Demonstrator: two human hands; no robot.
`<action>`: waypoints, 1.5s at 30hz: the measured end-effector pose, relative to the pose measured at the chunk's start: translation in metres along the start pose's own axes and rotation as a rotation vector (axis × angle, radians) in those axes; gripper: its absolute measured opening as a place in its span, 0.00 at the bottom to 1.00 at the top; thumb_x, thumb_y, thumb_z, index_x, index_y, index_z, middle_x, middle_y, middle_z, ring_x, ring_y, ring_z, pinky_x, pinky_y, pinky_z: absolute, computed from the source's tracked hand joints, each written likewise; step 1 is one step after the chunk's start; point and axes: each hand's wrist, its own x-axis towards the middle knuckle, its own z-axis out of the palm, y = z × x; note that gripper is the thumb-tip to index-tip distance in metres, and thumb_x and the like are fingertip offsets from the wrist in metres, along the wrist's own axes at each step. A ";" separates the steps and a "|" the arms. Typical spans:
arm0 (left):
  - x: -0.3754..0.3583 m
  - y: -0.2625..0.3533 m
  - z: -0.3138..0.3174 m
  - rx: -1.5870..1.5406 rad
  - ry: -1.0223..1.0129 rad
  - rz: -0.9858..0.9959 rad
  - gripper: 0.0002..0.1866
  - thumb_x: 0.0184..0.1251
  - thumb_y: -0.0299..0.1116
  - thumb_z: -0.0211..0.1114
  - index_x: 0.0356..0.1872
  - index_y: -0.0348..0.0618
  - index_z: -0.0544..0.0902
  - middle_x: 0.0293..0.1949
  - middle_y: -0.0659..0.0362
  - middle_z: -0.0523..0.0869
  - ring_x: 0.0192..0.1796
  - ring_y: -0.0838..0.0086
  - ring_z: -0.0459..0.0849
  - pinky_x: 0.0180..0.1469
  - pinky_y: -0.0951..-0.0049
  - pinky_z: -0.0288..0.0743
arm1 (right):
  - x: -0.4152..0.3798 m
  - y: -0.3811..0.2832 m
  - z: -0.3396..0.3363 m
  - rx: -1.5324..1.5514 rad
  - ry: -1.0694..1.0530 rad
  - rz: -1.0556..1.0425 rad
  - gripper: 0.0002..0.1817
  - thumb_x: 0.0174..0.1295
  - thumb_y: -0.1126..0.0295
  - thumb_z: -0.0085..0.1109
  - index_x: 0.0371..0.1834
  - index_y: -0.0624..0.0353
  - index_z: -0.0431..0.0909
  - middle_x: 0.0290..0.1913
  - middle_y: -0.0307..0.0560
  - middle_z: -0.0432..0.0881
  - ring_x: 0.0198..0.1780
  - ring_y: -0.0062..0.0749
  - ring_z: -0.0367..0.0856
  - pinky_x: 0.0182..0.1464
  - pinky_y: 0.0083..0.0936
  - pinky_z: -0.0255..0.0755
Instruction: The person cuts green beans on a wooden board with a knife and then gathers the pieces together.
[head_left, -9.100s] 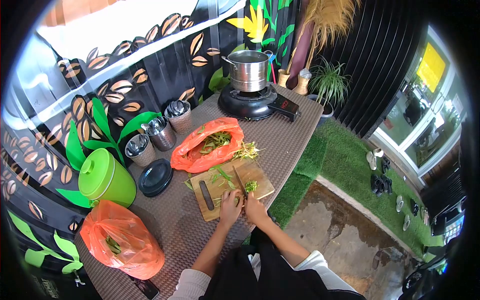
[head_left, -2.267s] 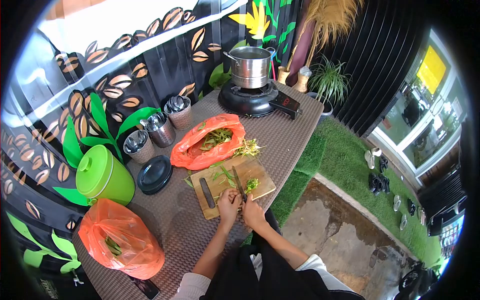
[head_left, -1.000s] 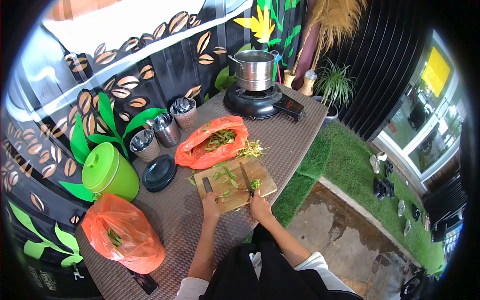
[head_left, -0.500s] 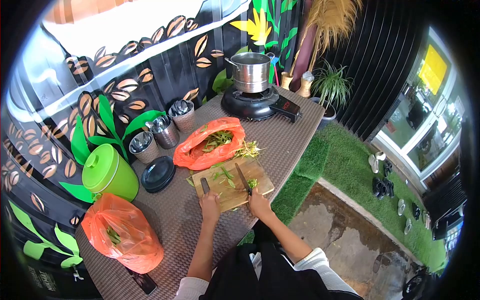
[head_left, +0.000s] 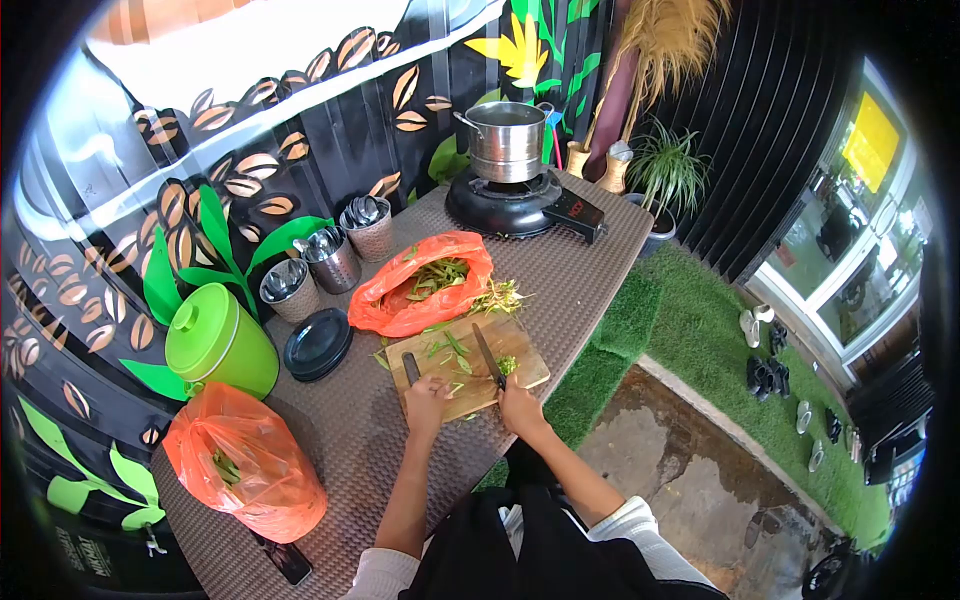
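A wooden cutting board (head_left: 470, 390) lies on the woven-pattern table, with green leaves (head_left: 452, 350) scattered over its upper part. My right hand (head_left: 519, 403) is closed round the handle of a knife (head_left: 488, 352), whose blade points away over the board. Beside that blade sits a small heap of chopped green pieces (head_left: 507, 366). At the board's left side my left hand (head_left: 428, 395) has its fingers bent together; what they hold, if anything, is too small to name. A dark slot (head_left: 411, 368) shows in the board just beyond it. An open orange bag (head_left: 400, 305) of greens rests behind the board.
A steel pot (head_left: 507, 142) stands on a black stove (head_left: 490, 210) at the back. Cutlery cups (head_left: 328, 262), dark plates (head_left: 318, 344), a green container (head_left: 220, 345), a tied orange bag (head_left: 250, 475) and a phone (head_left: 288, 562) line the left side. Grass lies right of the table.
My left hand has shifted slightly inward and up over the board, its fingers turned more towards the knife. My right hand and the knife have hardly moved.
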 end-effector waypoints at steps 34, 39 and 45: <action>-0.005 0.008 0.074 0.182 0.014 0.497 0.07 0.54 0.23 0.63 0.34 0.36 0.85 0.29 0.51 0.80 0.36 0.59 0.78 0.42 0.63 0.72 | 0.003 0.014 -0.010 -0.034 -0.010 -0.137 0.17 0.66 0.67 0.45 0.48 0.71 0.59 0.29 0.66 0.81 0.35 0.63 0.81 0.35 0.50 0.76; -0.008 0.011 0.074 0.147 -0.001 0.327 0.10 0.55 0.22 0.62 0.39 0.35 0.82 0.29 0.51 0.80 0.33 0.62 0.78 0.38 0.65 0.73 | -0.002 0.008 -0.012 -0.155 -0.042 -0.141 0.16 0.63 0.69 0.49 0.48 0.69 0.60 0.29 0.66 0.81 0.35 0.59 0.83 0.35 0.48 0.77; -0.012 0.017 0.071 0.009 0.015 0.293 0.17 0.55 0.18 0.61 0.48 0.37 0.76 0.29 0.55 0.79 0.32 0.70 0.77 0.34 0.72 0.73 | 0.000 -0.001 0.006 -0.122 0.040 -0.044 0.15 0.63 0.68 0.47 0.47 0.67 0.62 0.30 0.67 0.81 0.35 0.58 0.83 0.35 0.47 0.78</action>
